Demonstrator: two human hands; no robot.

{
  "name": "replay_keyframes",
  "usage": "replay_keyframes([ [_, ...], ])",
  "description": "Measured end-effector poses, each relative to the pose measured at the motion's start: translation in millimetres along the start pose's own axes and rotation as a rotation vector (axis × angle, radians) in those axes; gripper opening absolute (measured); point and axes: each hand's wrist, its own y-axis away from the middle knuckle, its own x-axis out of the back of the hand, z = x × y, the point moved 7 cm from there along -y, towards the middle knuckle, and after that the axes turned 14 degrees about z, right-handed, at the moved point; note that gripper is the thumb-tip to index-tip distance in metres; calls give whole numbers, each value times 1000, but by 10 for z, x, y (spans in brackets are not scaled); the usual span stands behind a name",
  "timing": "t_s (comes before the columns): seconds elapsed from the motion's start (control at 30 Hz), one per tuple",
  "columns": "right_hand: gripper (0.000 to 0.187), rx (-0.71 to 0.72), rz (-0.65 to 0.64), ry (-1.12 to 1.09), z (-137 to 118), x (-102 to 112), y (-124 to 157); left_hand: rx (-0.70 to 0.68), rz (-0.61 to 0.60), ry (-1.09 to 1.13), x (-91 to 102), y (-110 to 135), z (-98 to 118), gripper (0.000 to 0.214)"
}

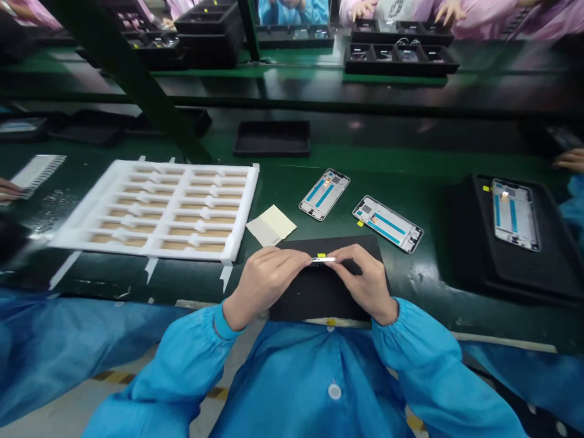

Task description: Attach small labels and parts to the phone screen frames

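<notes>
Over a black mat (319,295) at the table's front edge, both hands pinch a thin white piece (323,260), seen nearly edge-on. A bit of yellow shows just behind it. My left hand (269,277) grips its left end with thumb and fingers together. At the right end, the fingertips of my right hand (362,277) close on it. Much of the piece is hidden by the fingers, so its kind is unclear. Beyond the mat lie two phone frames with blue strips, one (324,194) straight ahead and another (387,223) to the right, with a yellow tab beside it.
A pale yellow pad (272,225) lies left of the mat. Farther left is a white slotted foam tray (162,213), taped down. On the right, a black tray stack (469,255) bears another phone frame (515,214). Co-workers sit on both sides and opposite.
</notes>
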Motion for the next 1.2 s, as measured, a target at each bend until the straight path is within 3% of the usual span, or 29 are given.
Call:
replay_keyframes([
  [0.2, 7, 12, 32, -32, 35, -32, -24, 47, 68, -17, -8, -3, -30, 12],
  [0.33, 7, 94, 12, 2, 11, -46, -35, 34, 4, -57, -37, -50, -25, 15],
  [0.53, 41, 339, -50, 128, -104, -73, 25, 124, -79, -13, -84, -120, -64, 22],
  [0.63, 51, 408, -62, 166, -78, -72, 51, 201, -76, 35, -135, -49, -117, 25],
  [0.73, 57, 451, -62, 167, -28, -97, 73, 180, -55, 26, -177, 74, -118, 25],
  [0.93, 45, 403, -32, 179, -82, -108, 89, 150, -31, 17, -205, 168, -111, 30],
  [1.07, 38, 392, 50, 200, -492, 149, -364, 165, -33, 80, -150, -10, -190, 25],
  [1.2, 18, 542, 214, 155, -1419, 478, -1396, 261, 8, 118, -17, -31, -319, 24],
])
